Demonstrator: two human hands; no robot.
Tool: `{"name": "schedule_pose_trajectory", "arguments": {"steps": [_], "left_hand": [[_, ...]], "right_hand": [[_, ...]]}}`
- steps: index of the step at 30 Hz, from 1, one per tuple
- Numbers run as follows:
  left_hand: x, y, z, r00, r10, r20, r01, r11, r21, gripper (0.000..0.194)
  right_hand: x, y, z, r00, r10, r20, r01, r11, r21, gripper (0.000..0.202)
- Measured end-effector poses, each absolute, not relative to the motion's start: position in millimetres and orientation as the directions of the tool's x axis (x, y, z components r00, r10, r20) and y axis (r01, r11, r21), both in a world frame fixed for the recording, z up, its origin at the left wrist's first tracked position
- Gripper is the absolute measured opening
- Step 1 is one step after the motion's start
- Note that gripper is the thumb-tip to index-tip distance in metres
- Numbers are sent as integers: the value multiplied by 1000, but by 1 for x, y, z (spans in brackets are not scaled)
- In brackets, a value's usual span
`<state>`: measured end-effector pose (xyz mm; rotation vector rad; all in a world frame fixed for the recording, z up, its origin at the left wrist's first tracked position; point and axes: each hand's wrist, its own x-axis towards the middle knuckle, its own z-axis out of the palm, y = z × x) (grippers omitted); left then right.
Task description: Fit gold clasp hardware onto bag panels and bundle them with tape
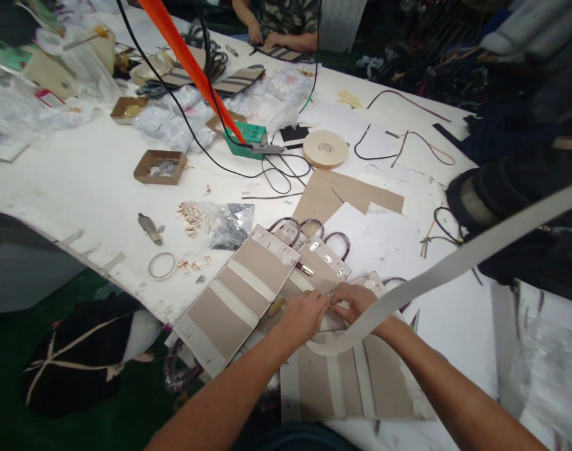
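My left hand point(306, 313) and my right hand point(354, 300) meet over a pile of flat beige bag panels, fingertips pinched close together. What lies between the fingers is too small to make out. A long pale strip of tape point(421, 285) crosses over my right forearm and curls just below my hands. To the left lies a beige panel with light bands point(241, 285). Another panel point(309, 376) sits beneath my forearms. Behind my hands, a panel with metal fittings point(324, 257) carries dark handles point(337, 241) wrapped in plastic.
Left of the panels are a bag of small metal parts point(224, 222), a grey tool point(149, 228) and a small carton point(160, 167). Farther back stand a tape roll point(326, 149) and a green box point(247, 139). An orange strip and black cords hang down. Across the table, another person point(286, 25) works.
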<state>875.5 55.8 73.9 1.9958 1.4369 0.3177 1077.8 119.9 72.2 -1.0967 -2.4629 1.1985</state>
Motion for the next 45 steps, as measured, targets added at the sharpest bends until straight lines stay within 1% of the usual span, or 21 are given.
{"name": "schedule_pose_trajectory", "arguments": {"steps": [2, 5, 7, 9, 10, 12, 14, 15, 19, 22, 24, 26, 31, 33, 36, 39, 41, 42, 43, 45], "left_hand": [[871, 59, 72, 381, 909, -169, 754, -200, 625, 19], [866, 61, 73, 415, 897, -149, 739, -237, 631, 18], [865, 60, 76, 439, 892, -106, 705, -269, 657, 18], [867, 57, 76, 420, 905, -70, 669, -256, 698, 20], [868, 55, 75, 384, 921, -70, 654, -217, 725, 21], [870, 52, 67, 268, 955, -127, 623, -71, 779, 19], [869, 48, 54, 170, 963, -207, 585, 70, 808, 17], [868, 47, 47, 143, 961, -237, 573, 115, 812, 17], [860, 40, 23, 125, 952, -281, 545, 170, 821, 24], [857, 37, 16, 106, 947, -304, 509, 211, 834, 32], [857, 36, 17, 93, 943, -318, 485, 236, 842, 41], [858, 36, 20, 74, 942, -327, 463, 257, 848, 45], [860, 34, 33, 13, 949, -314, 424, 280, 861, 23], [860, 32, 39, -15, 949, -314, 421, 291, 859, 18], [861, 29, 46, -63, 946, -319, 430, 314, 846, 17], [863, 28, 51, -93, 944, -317, 441, 324, 837, 20], [864, 28, 54, -95, 946, -310, 447, 319, 836, 21], [865, 28, 55, -92, 948, -306, 449, 314, 837, 21], [865, 29, 56, -87, 950, -300, 451, 306, 839, 22], [866, 30, 59, -72, 956, -284, 456, 285, 843, 23]], "right_hand": [[1074, 121, 70, -677, 716, -173, 584, 379, -718, 13], [1070, 125, 62, -555, 809, -191, 678, 308, -668, 10], [1071, 132, 54, -458, 869, -187, 715, 235, -659, 13], [1072, 144, 45, -354, 918, -178, 728, 151, -668, 21], [1072, 151, 40, -310, 935, -171, 725, 116, -679, 26], [1069, 165, 30, -252, 956, -151, 707, 76, -703, 34], [1064, 178, 19, -223, 966, -127, 694, 66, -717, 38], [1061, 182, 14, -210, 971, -115, 692, 65, -719, 38], [1052, 189, -8, -124, 989, -78, 707, 33, -706, 37], [1055, 188, -18, -54, 997, -54, 715, 1, -699, 47], [1058, 189, -21, -46, 998, -45, 714, 1, -701, 49], [1061, 191, -21, -52, 998, -45, 712, 6, -702, 49], [1058, 191, -16, -38, 998, -54, 740, -8, -672, 55], [1056, 188, -15, -36, 998, -52, 759, -7, -651, 58], [1058, 183, -11, -79, 995, -53, 775, 28, -631, 61], [1068, 174, -1, -208, 977, -38, 779, 142, -610, 78], [1076, 165, 10, -226, 974, 5, 765, 180, -618, 86], [1078, 158, 17, -196, 980, 34, 748, 171, -641, 85], [1080, 151, 24, -174, 984, 46, 714, 158, -682, 79], [1080, 134, 41, -211, 977, 17, 612, 145, -778, 61]]}}
